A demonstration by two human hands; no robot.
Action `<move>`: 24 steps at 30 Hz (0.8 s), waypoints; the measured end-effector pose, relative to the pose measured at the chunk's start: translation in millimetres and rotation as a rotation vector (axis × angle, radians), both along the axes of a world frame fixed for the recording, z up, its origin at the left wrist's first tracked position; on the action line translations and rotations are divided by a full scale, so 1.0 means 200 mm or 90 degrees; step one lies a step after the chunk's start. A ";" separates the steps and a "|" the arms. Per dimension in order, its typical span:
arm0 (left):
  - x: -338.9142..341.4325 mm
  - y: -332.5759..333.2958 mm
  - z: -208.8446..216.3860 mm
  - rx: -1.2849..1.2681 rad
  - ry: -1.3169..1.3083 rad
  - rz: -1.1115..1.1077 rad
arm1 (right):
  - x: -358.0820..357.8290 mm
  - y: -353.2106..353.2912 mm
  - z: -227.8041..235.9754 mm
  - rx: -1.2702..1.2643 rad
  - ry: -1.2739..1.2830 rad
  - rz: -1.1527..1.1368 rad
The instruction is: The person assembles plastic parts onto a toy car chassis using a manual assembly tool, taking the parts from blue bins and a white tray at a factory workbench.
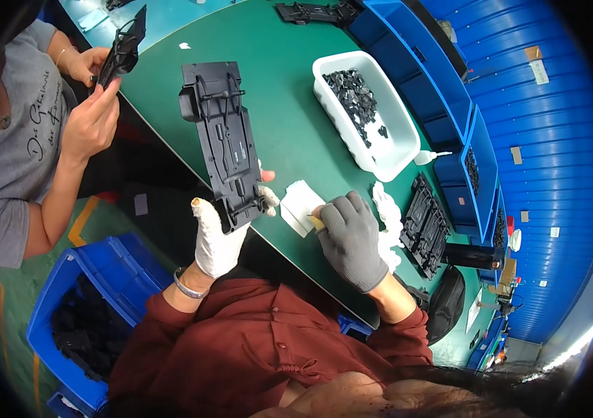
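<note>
My left hand [221, 237], in a white glove with bare fingertips, grips the lower end of a long black plastic chassis [223, 139], like that of a toy car. The chassis is tilted up over the table's edge, its ribbed, tubed face toward me. My right hand [349, 240], in a grey glove, is closed above the table. A small yellowish bit shows at its fingertips, too little to name. Beside those fingers lies a folded white sheet [300, 205], paper or cloth. Just right of this hand is a crumpled white cloth [387, 219].
On the green table [282, 104], a white tub [408, 143] holds small black parts. Black chassis pieces [425, 226] lie at right, before blue bins [460, 195]. At left, a co-worker's hands [91, 118] hold a black part. A blue crate [77, 261] stands low at left.
</note>
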State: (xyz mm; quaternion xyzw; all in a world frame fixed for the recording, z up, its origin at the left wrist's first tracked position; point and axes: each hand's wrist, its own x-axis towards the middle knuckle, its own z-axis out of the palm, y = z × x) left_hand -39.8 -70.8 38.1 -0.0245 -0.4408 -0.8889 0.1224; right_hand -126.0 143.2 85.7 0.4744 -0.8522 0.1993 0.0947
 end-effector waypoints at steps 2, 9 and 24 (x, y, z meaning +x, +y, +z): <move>0.00 -0.01 0.00 0.004 0.001 -0.004 | 0.00 -0.01 0.00 0.004 -0.001 0.001; -0.01 0.01 0.02 0.006 -0.006 -0.011 | 0.00 -0.01 0.00 0.011 0.026 -0.001; -0.04 0.02 0.05 -0.006 0.003 -0.026 | -0.01 -0.02 0.02 0.049 0.225 0.038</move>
